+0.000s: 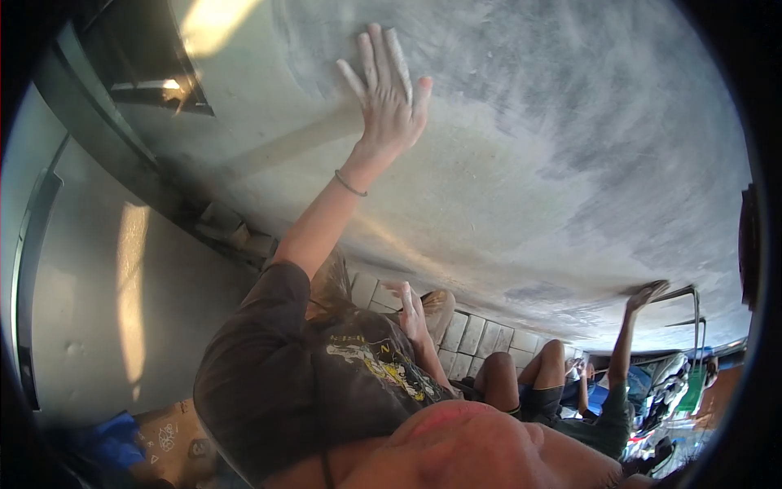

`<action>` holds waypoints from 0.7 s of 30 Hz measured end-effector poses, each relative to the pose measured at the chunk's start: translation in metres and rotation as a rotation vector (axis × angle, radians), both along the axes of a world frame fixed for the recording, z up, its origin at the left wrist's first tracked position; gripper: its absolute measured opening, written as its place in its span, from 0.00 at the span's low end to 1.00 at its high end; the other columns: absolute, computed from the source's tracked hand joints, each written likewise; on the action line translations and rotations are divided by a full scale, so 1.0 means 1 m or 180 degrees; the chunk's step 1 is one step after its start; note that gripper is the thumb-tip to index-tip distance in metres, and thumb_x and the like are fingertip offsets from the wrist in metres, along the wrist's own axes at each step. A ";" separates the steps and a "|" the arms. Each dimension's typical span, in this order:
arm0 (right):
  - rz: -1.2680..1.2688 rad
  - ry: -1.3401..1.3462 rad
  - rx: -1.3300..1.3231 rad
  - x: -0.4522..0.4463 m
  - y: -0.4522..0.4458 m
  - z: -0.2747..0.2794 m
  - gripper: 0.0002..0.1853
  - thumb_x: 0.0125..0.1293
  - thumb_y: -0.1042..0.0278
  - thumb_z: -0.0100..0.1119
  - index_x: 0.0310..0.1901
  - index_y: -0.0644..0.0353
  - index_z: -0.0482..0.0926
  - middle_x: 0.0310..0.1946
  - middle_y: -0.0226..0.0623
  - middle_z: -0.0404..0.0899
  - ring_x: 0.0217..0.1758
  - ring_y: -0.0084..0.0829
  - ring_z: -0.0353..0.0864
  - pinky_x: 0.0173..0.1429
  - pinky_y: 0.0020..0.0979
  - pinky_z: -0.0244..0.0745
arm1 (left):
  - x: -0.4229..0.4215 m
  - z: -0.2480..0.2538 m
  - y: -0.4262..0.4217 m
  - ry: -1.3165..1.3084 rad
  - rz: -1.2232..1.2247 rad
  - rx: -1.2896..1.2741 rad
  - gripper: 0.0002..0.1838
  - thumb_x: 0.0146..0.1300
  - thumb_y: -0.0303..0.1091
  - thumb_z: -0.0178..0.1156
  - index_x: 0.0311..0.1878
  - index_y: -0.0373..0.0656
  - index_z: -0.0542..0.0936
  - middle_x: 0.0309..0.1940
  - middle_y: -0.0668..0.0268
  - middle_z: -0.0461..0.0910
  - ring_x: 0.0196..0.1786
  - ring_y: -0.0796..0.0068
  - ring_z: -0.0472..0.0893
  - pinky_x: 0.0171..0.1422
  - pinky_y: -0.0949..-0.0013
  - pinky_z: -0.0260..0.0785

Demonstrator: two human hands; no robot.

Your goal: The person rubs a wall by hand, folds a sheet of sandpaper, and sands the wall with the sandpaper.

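Dusty grey panel [529, 183]: spread ahead, streaked with pale powder.
Left hand [388, 110]: laid against the panel, fingers open and splayed.
Right hand [410, 308]: held near the dark shirt [269, 375], fingers extended, unclosed.
Co-worker's hand [649, 294]: raised to the panel.

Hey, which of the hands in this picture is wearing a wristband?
The camera wearer's left hand, raised highest, has a dark wristband. Their right hand, by the shirt, and the co-worker's raised hand, far right, show none.
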State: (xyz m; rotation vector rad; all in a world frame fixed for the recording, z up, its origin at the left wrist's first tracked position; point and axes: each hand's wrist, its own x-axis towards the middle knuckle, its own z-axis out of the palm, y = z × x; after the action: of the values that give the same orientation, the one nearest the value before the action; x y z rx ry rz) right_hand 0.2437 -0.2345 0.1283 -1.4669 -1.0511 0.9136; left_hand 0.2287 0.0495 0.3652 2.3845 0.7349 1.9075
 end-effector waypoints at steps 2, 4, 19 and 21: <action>-0.0054 0.0078 0.0042 0.004 -0.003 -0.007 0.34 0.82 0.46 0.26 0.55 0.68 0.80 0.54 0.49 0.81 0.61 0.43 0.77 0.68 0.42 0.67 | 0.005 -0.025 -0.003 0.0055 0.0037 -0.0016 0.42 0.78 0.55 0.35 0.78 0.26 0.40 0.80 0.38 0.33 0.83 0.42 0.30 0.75 0.32 0.07; -0.0124 0.0170 0.0085 0.009 -0.005 -0.012 0.34 0.82 0.46 0.26 0.55 0.68 0.80 0.54 0.49 0.81 0.61 0.43 0.77 0.68 0.42 0.67 | 0.013 -0.077 -0.013 0.0200 -0.0078 -0.0142 0.44 0.78 0.55 0.35 0.78 0.25 0.39 0.80 0.37 0.31 0.82 0.41 0.27 0.75 0.32 0.06; -0.0305 0.0292 0.0135 0.034 -0.022 -0.017 0.33 0.82 0.47 0.29 0.54 0.69 0.80 0.53 0.49 0.81 0.59 0.42 0.77 0.67 0.40 0.67 | 0.018 -0.030 -0.020 0.0209 0.0184 -0.0289 0.43 0.78 0.53 0.31 0.77 0.24 0.32 0.79 0.37 0.25 0.81 0.43 0.21 0.77 0.37 0.06; -0.0275 0.0333 0.0112 0.033 -0.021 -0.018 0.35 0.81 0.44 0.29 0.55 0.68 0.80 0.54 0.47 0.81 0.60 0.41 0.77 0.67 0.41 0.67 | 0.025 -0.090 -0.034 0.0527 0.0163 -0.0449 0.44 0.78 0.53 0.33 0.77 0.23 0.31 0.78 0.35 0.24 0.81 0.40 0.20 0.76 0.36 0.07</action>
State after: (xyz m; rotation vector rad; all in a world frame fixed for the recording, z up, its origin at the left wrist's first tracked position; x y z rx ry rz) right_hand 0.2770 -0.2557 0.1104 -1.4093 -0.9158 0.8961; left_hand 0.2538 0.0153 0.2751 2.4791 0.9148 1.6278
